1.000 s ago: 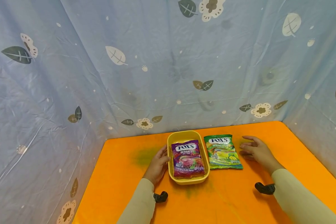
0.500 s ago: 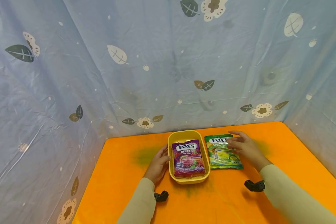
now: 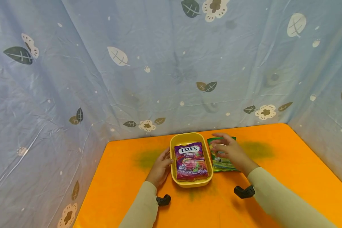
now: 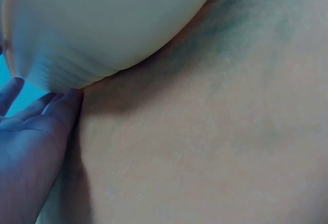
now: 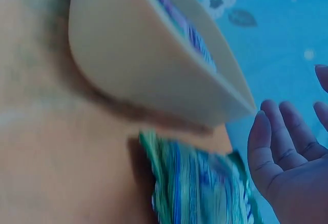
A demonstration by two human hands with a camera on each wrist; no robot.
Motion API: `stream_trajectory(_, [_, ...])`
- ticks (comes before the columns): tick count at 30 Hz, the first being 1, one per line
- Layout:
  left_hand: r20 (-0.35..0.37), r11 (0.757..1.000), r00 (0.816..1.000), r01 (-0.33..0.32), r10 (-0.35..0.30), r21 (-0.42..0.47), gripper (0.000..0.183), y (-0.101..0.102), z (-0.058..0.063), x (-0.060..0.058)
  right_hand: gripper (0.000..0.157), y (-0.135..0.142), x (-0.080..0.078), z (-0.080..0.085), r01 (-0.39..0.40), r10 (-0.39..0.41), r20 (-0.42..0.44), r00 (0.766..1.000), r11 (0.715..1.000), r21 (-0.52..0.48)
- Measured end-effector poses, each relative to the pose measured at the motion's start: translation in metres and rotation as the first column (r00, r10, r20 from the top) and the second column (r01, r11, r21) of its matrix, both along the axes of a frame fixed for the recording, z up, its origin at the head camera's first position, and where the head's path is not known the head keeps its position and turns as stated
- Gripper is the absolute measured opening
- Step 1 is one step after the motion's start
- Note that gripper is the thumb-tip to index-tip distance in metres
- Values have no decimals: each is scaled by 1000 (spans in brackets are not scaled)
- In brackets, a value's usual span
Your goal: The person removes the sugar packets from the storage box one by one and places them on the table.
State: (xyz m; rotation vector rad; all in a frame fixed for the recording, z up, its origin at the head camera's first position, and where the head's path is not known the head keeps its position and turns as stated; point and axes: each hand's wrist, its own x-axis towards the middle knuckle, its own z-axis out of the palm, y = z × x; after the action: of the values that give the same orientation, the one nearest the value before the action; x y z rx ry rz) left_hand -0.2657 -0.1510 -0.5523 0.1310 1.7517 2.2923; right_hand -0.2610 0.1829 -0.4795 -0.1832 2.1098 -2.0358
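Note:
A yellow plastic basket (image 3: 188, 138) holds a purple Fox's Berries candy bag (image 3: 191, 161), lying face up. My left hand (image 3: 159, 166) touches the basket's left wall with extended fingers; in the left wrist view the fingertips of that hand (image 4: 31, 137) meet the lower ridged side. To the basket's right lies a green Fox's candy bag (image 3: 223, 165) on the table. Over it hovers my right hand (image 3: 231, 152), fingers spread, covering much of its label. The right wrist view shows this hand (image 5: 289, 157) holding nothing, beside the green bag (image 5: 200, 183).
An orange table top (image 3: 125, 193) lies under everything, with greenish stains. Blue leaf-and-flower curtains (image 3: 165, 95) close off the back and both sides. A black camera mount (image 3: 163, 200) sits at the left wrist, another mount (image 3: 244, 192) at the right.
My right hand has moved left from beside the green candy bag to over it. The left hand, the basket and both bags stay in place.

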Motion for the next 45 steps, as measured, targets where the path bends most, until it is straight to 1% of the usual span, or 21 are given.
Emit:
stream_trajectory(6, [16, 1000, 1000, -14, 14, 6, 74, -1, -2, -1, 64, -25, 0, 3, -11, 12, 15, 1000, 1000, -21])
stream_trajectory(10, [25, 1000, 1000, -17, 17, 3, 74, -1, -3, -2, 65, -37, 0, 3, -54, 54, 17, 998, 999, -9])
stream_trajectory(12, [36, 1000, 999, -18, 18, 5, 74, -1, -3, -2, 68, -41, 2, 3, -82, 82, 17, 997, 997, 4])
stream_trajectory(15, [27, 1000, 1000, -12, 11, 8, 74, -2, -3, -3, 73, -47, 4, 6, -110, 109, 18, 994, 994, 28])
stream_trajectory(19, [27, 1000, 1000, -16, 16, 6, 74, -3, -3, -3, 76, -54, 6, 8, -122, 120, 49, 992, 991, 53])
stream_trajectory(23, [33, 1000, 999, -20, 19, 9, 74, -3, -3, -2, 80, -64, 9, 9, -129, 120, 87, 989, 987, 100])
stream_trajectory(29, [29, 1000, 999, -17, 17, 10, 72, -1, -3, -2, 80, -79, 9, 5, -69, 58, 61, 996, 981, 183])
stream_trajectory(33, [30, 1000, 999, -20, 20, 24, 71, 0, -4, -2, 80, -85, 8, 1, -43, 35, 43, 998, 979, 197])
stream_trajectory(38, [27, 1000, 999, -20, 20, 18, 71, 1, -3, -1, 80, -87, 9, -4, -14, 9, 28, 1000, 981, 191])
stream_trajectory(42, [22, 1000, 1000, -17, 16, 17, 71, 2, -3, -2, 79, -86, 11, -5, 8, -15, 47, 999, 989, 150])
stream_trajectory(45, [27, 1000, 999, -20, 20, 12, 71, 2, -3, -2, 78, -85, 9, -5, 41, -51, 67, 996, 990, 136])
